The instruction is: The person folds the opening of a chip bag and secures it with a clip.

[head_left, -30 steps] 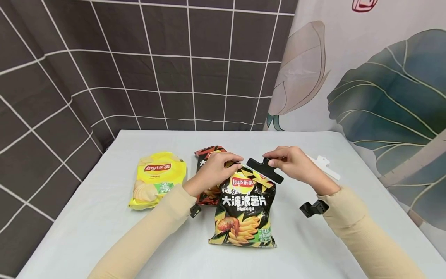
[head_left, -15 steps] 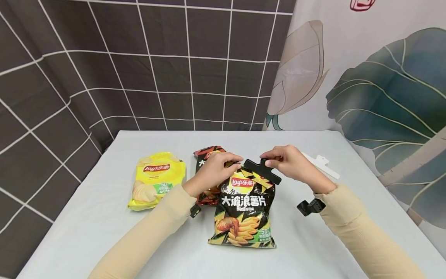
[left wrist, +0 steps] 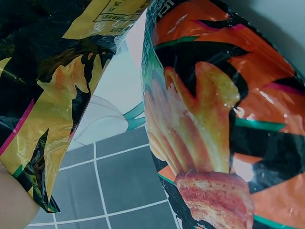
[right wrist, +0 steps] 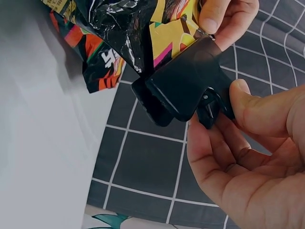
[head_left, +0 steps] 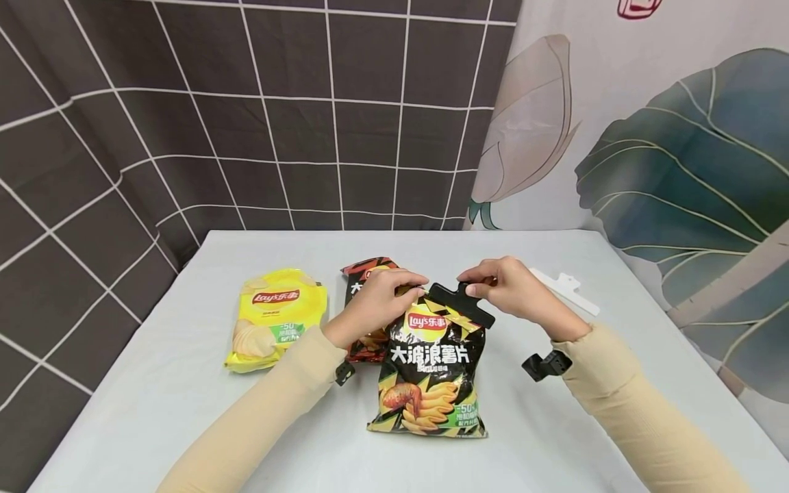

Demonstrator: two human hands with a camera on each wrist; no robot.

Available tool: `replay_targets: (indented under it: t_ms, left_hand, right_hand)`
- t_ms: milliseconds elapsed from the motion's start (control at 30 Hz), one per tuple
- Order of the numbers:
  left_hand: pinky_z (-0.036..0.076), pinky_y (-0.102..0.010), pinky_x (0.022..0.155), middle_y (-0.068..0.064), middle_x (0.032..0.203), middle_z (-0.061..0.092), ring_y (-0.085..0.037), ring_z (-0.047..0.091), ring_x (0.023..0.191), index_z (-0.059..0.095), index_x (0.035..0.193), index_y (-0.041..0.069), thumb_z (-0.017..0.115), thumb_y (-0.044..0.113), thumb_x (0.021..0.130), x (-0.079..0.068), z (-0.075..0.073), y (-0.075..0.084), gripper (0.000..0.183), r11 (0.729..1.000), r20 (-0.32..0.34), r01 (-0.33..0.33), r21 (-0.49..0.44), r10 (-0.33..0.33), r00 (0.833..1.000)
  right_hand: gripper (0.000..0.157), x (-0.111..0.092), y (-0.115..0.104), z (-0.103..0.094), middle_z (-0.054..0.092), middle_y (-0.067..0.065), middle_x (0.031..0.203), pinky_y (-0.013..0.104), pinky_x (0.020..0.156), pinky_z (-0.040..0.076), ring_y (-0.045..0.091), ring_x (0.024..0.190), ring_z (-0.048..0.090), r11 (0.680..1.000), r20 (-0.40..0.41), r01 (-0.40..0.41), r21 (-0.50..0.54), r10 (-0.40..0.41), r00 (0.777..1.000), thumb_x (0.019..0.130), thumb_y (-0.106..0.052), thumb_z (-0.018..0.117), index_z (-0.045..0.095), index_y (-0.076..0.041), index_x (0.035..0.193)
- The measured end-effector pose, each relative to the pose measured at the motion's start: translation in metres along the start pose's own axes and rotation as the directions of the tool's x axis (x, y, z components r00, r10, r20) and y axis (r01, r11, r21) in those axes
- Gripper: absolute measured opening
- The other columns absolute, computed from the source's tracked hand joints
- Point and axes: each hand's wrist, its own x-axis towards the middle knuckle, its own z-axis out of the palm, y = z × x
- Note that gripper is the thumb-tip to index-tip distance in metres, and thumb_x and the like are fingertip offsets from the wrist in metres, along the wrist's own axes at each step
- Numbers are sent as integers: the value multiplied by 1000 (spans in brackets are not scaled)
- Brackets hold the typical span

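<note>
My left hand (head_left: pixel 377 305) pinches the upper left corner of a black chip bag (head_left: pixel 431 356), which is held up over the table with its printed front toward me. The right hand (head_left: pixel 510 289) squeezes the handles of a wide black bag clip (head_left: pixel 461 305) between thumb and fingers. In the right wrist view the clip (right wrist: pixel 183 83) has its jaws spread apart, and the bag's top edge (right wrist: pixel 174 36) reaches in between them. Fingertips of the left hand (right wrist: pixel 233 19) show at the clip's far end. The left wrist view shows the bag's back (left wrist: pixel 52 100).
Behind the left hand lies a red and black chip bag (head_left: pixel 364 277), partly hidden. A yellow chip bag (head_left: pixel 277 318) lies to the left on the white table (head_left: pixel 296 438). At the right, a white clip (head_left: pixel 566 290) lies beyond the right wrist. A dark checked cloth (head_left: pixel 296 130) hangs behind.
My right hand has brought the black clip a little left and down, so that it now overlaps the top of the black chip bag. The left hand has kept its hold, almost still.
</note>
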Motion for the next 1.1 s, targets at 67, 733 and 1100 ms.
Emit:
replay_targets:
  t_ms: [67, 733, 1100]
  left_hand:
    - [50, -30, 79, -6, 118, 69, -14, 64, 90, 69, 118, 9, 58, 16, 96, 0, 0, 0, 26, 1000, 0, 1, -4, -1, 1000]
    - [47, -26, 73, -6, 117, 69, -10, 57, 77, 69, 117, 9, 57, 14, 96, -2, 1, -2, 25, 1000, -18, 7, -22, -7, 1000]
    - [47, -27, 73, -6, 117, 69, -10, 53, 72, 69, 117, 9, 57, 14, 97, -1, 2, -3, 24, 1000, -16, 12, -27, -12, 1000]
  right_hand:
    - [24, 0, 0, 0, 70, 14, 96, 30, 65, 47, 19, 80, 63, 1000, 3, -4, 3, 4, 1000, 90, -2, 61, 69, 3, 112]
    - [24, 2, 0, 8, 70, 14, 96, 30, 64, 47, 17, 77, 63, 1000, 15, -11, -2, 11, 1000, 90, -4, 62, 70, 3, 112]
    - [23, 2, -2, 11, 71, 15, 98, 28, 62, 46, 16, 75, 62, 1000, 27, -3, -9, 3, 1000, 91, -6, 62, 70, 2, 111]
